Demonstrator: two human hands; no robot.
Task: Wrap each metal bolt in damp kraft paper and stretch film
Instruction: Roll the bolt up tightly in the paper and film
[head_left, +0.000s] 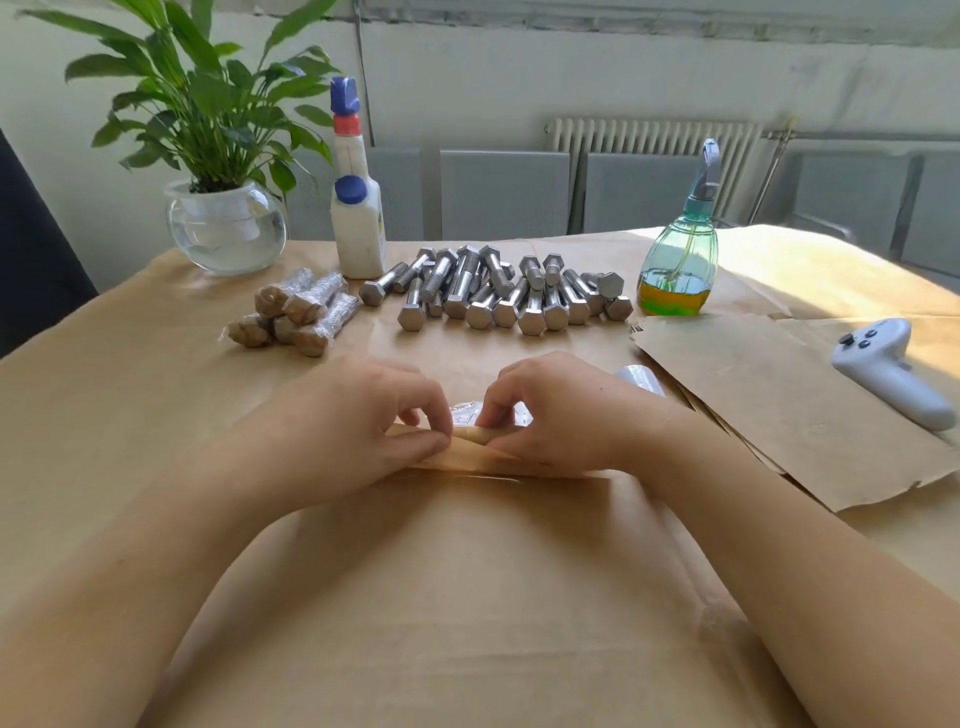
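Right in the middle of the table (130, 415), a small paper roll (480, 434) was pinched from both ends. The left hand (358, 421) was curled, and the roll's left end was held between its thumb and fingertips. The right hand (558, 410) was curled too, and the roll's right end was gripped by its bent fingers. A bit of shiny stretch film (465, 415) was seen on the roll, between the two hands. The bolt inside could not be seen. A flat sheet of kraft paper (467, 460) was tucked under the roll.

Behind the roll, a pile of bare metal bolts (498, 291) was laid out. Left of the pile, a few wrapped bolts (296, 314) were stacked. A white bottle (358, 228) with blue caps was stood just behind the pile, and a green plant (218, 171) in a round glass bowl was set farther left. Right of the pile, a green spray bottle (678, 260) was placed. Loose paper sheets (779, 400) were spread right of the roll, and a white controller (888, 371) was left past them. The whole table was covered in brown paper. A radiator (654, 137) was fixed on the wall behind the pile.
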